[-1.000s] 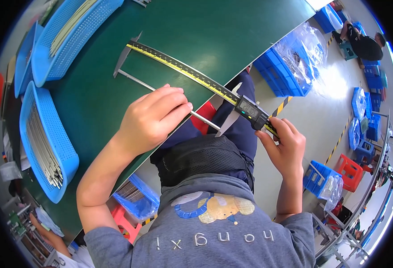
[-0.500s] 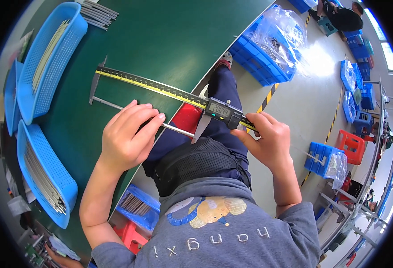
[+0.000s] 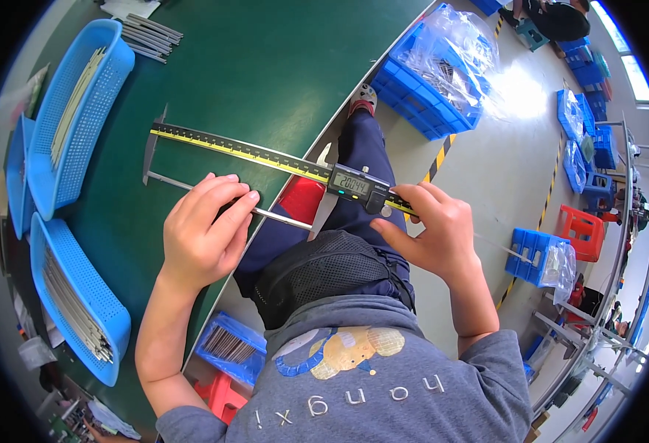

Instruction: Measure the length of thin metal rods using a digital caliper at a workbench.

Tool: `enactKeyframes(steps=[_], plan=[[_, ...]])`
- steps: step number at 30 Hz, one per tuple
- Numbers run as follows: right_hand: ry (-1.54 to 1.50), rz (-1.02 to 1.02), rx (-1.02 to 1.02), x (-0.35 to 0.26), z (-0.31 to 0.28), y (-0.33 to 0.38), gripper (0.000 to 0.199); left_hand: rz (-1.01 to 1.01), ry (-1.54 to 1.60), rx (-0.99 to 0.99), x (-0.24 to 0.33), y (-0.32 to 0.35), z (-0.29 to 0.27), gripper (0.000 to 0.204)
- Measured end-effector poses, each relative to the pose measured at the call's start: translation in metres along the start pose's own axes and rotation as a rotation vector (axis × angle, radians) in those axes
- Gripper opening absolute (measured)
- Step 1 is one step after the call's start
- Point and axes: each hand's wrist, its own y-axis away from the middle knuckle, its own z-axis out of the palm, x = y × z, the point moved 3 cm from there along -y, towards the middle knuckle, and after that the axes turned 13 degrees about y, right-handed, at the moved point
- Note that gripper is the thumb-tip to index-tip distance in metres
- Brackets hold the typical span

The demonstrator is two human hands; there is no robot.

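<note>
Steel rod (image 3: 284, 217), thin and stiff, lying between long digital caliper (image 3: 265, 156) jaws over green worktop (image 3: 265, 66); left hand (image 3: 203, 232) pinning it mid-length, right hand (image 3: 431, 236) gripping the slider end. Likely light, slippery; best pinched mid-length.

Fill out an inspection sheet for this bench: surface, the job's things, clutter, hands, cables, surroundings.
Surface: green table top, curved edge toward the person.
Job's things: long digital caliper lying slantwise over the table edge; thin metal rod set between its jaws, alongside the beam.
Clutter: blue mesh trays with thin rods at the left; loose rods at the far edge.
Hands: left hand presses on the rod; right hand grips the caliper's beam beside the display slider.
Cables: nothing seen.
Surroundings: grey floor, blue crates with clear plastic bags, red stool, blue bin of rods under the table.
</note>
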Motion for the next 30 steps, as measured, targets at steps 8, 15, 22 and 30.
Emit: enactKeyframes(steps=[8, 15, 22, 30], plan=[[-0.044, -0.019, 0.055, 0.000, 0.002, -0.002, 0.032, -0.005, -0.032, 0.008, 0.004, 0.000, -0.004, 0.023], [-0.058, -0.034, 0.004, 0.003, 0.003, 0.006, 0.030, -0.032, 0.057, 0.040, 0.002, 0.006, 0.007, 0.020], [-0.072, -0.020, 0.014, 0.004, -0.005, -0.001, 0.028, -0.023, 0.050, 0.062, -0.001, -0.001, 0.001, 0.020], [0.028, -0.008, 0.023, 0.007, 0.000, 0.002, 0.030, -0.002, 0.033, 0.061, -0.003, 0.000, 0.002, 0.017]])
